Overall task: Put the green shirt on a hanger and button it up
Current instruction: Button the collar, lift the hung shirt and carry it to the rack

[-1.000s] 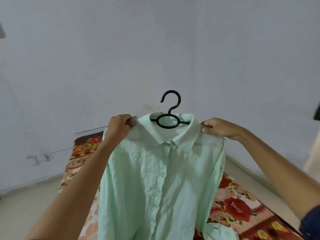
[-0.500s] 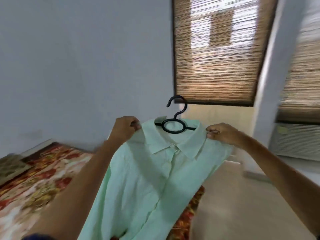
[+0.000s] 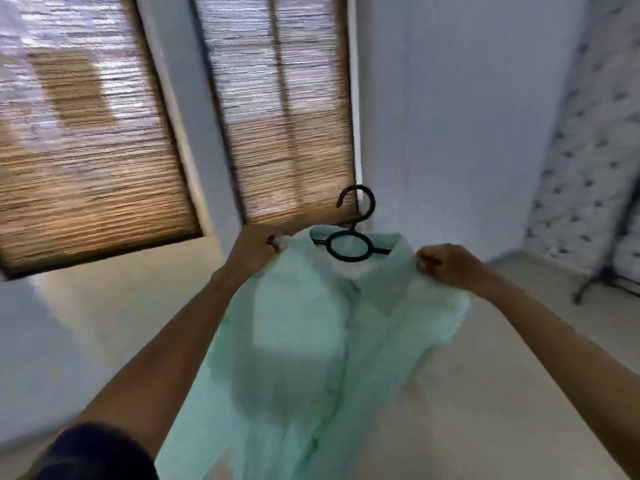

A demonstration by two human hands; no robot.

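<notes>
I've got the green shirt point(image 3: 332, 334) up in the air in front of me, already riding on the black hanger point(image 3: 351, 245), its hook standing free above the collar. My left hand point(image 3: 254, 249) pinches the cloth at one shoulder, my right hand point(image 3: 446, 266) is clenched round the other shoulder, so the hanger sits between my two fists and the body of the shirt hangs down and towards me below them. The front placket looks closed right up under the collar, though the blur hides the buttons themselves. To my eye the hanging and buttoning are about done. Nothing carries the shirt but my grip. Next I need somewhere to hook it; a dark stand point(image 3: 609, 258) near the right wall might serve.
</notes>
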